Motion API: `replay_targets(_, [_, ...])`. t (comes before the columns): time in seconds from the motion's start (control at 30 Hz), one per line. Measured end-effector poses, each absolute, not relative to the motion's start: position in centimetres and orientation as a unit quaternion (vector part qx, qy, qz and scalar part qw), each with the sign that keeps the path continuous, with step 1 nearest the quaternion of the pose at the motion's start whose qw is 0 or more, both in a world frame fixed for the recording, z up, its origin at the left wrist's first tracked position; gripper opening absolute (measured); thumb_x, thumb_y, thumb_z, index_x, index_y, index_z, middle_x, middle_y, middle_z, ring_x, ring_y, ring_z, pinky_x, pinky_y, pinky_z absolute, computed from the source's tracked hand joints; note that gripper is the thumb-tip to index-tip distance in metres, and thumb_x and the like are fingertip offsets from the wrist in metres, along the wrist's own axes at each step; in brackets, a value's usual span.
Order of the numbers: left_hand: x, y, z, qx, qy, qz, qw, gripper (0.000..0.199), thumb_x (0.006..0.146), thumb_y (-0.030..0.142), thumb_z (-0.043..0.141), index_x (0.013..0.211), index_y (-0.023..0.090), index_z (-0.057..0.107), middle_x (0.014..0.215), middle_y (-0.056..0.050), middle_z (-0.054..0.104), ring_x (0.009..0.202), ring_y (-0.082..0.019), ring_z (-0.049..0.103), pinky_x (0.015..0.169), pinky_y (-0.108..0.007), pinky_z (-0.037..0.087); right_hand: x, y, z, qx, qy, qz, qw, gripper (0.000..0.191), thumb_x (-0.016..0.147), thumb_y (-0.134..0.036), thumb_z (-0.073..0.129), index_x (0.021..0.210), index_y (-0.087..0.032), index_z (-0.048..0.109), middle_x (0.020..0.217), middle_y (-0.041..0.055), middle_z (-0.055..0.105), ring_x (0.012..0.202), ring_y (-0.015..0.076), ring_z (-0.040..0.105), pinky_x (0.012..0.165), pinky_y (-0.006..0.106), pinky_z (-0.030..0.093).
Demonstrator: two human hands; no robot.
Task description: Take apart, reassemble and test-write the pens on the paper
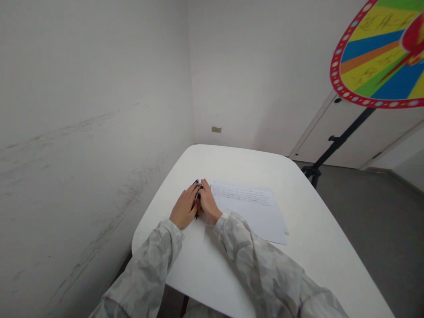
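Observation:
My left hand [186, 206] and my right hand [208, 202] come together on the table, left of the paper. Between them they press a small bunch of slim pens [198, 212], mostly dark with a yellowish one near the bottom. Only the ends and a narrow strip of the bunch show; the fingers and palms cover the rest. Beside my right hand lie sheets of white paper [250, 218], slightly overlapping, with several lines of handwriting across the upper part. My right sleeve lies over the lower left part of the sheets.
The white table [314, 247] has rounded corners and stands close to a scuffed wall [99, 145] on the left. At the upper right, a colourful prize wheel [374, 57] rests on a black stand [341, 141] beyond the table's right edge. Grey floor [364, 212] lies to the right.

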State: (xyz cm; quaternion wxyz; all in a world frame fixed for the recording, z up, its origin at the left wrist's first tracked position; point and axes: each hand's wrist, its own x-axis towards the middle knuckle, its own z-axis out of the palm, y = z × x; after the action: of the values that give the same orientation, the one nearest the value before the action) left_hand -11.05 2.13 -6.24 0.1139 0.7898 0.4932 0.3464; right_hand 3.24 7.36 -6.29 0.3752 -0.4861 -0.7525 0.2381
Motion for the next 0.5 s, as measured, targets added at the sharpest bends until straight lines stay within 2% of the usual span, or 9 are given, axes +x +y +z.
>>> replay_targets(0.07, [-11.6,1.5,-5.7,0.827,0.461,0.304,0.103,0.066,0.107,0.036,0.053,0.169,0.027,0.033,0.175,-0.011,0.034,0.162,-0.03,0.033,0.134,-0.058,0.024,6.0,6.3,-5.5,-0.482,-0.772,0.237,0.34,0.066,0.1,-0.023,0.035,0.165,-0.014,0.042,0.172,0.0157,0.04,0.161,0.025,0.034,0.131,0.048,0.03])
replay_targets(0.13, [-12.0,1.1,-5.5,0.843,0.45,0.279,0.096,0.07,0.106,0.043,0.058,0.17,0.028,0.033,0.174,-0.011,0.034,0.162,-0.032,0.033,0.134,-0.059,0.024,8.6,4.9,-4.6,-0.442,-0.823,0.208,0.291,0.068,0.097,-0.022,0.043,0.165,-0.015,0.043,0.176,0.0134,0.034,0.164,0.0272,0.028,0.134,0.052,0.021])
replay_targets(0.2, [-12.1,1.1,-5.6,0.842,0.455,0.274,0.091,0.068,0.107,0.045,0.056,0.169,0.028,0.035,0.174,-0.011,0.036,0.162,-0.032,0.033,0.134,-0.058,0.025,10.7,3.6,-4.0,-0.405,-0.86,0.184,0.248,0.07,0.097,-0.026,0.05,0.166,-0.015,0.04,0.176,0.0138,0.033,0.163,0.0284,0.03,0.134,0.052,0.023])
replay_targets(0.33, [-11.9,1.1,-5.9,0.83,0.47,0.287,0.088,0.058,0.113,0.039,0.042,0.169,0.028,0.034,0.174,-0.009,0.037,0.162,-0.028,0.033,0.134,-0.056,0.026,11.9,1.7,-3.4,-0.38,-0.897,0.149,0.172,0.078,0.099,-0.047,0.06,0.168,-0.017,0.038,0.176,0.0159,0.033,0.163,0.0326,0.031,0.133,0.053,0.023])
replay_targets(0.5, [-12.0,1.0,-6.0,0.797,0.508,0.313,0.094,0.057,0.113,0.041,0.041,0.169,0.03,0.034,0.174,-0.01,0.037,0.163,-0.028,0.031,0.133,-0.056,0.025,9.8,1.5,-2.9,-0.409,-0.892,0.127,0.145,0.079,0.101,-0.053,0.06,0.168,-0.016,0.039,0.175,0.0175,0.034,0.163,0.0358,0.03,0.133,0.056,0.021])
